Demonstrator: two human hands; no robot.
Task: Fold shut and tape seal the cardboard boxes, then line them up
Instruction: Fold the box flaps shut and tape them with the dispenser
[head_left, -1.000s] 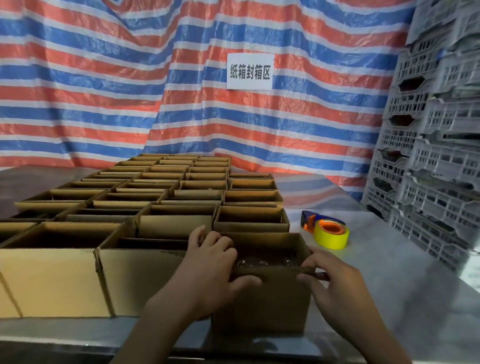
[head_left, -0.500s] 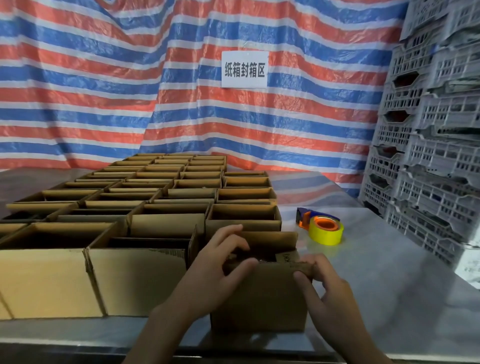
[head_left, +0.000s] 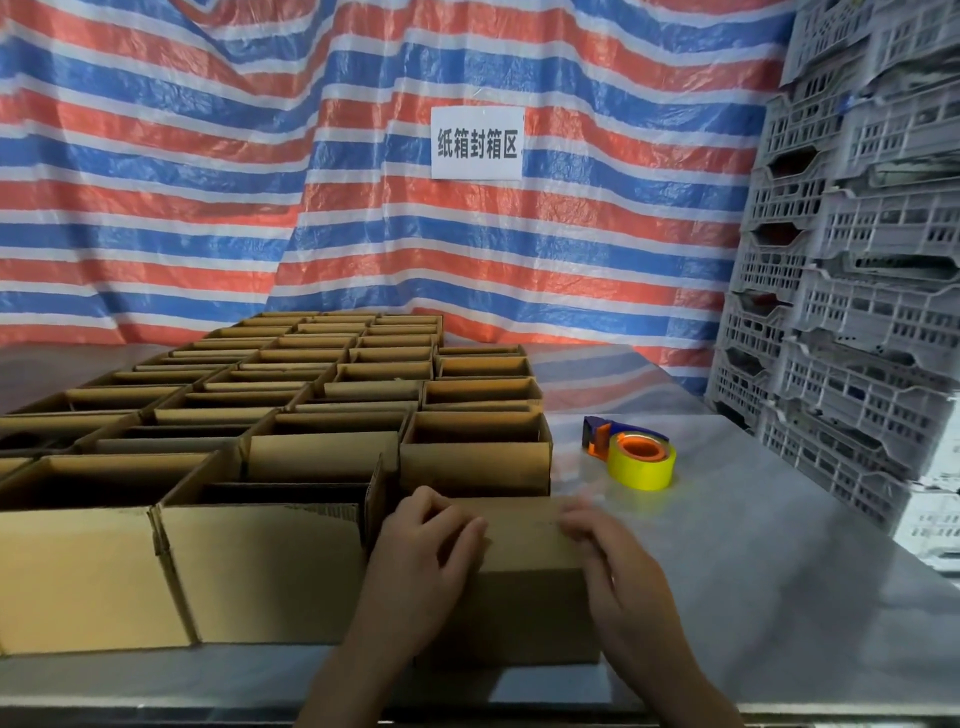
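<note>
The small brown cardboard box (head_left: 524, 582) stands at the near edge of the grey metal tabletop (head_left: 779, 571), at about six o'clock in the view, with its top flaps folded down flat. The left hand (head_left: 431, 545) lies palm-down on the left end of the lid, fingers loosely curled and pressing on the cardboard rather than gripping it. The right hand (head_left: 608, 556) rests on the right end of the lid, fingers spread partway; it is blurred, so whether it pinches the flap edge cannot be told. Just beside the box at nine o'clock stand rows of open brown cardboard boxes (head_left: 260, 441), packed wall to wall and running away towards twelve o'clock. At about one o'clock from the box, apart from it, a yellow roll of tape on an orange and blue dispenser (head_left: 636, 457) lies on the tabletop. Stacked grey plastic crates (head_left: 857, 260) rise at three o'clock, and a red, white and blue striped tarpaulin (head_left: 208, 182) with a white paper sign (head_left: 477, 143) hangs behind.
</note>
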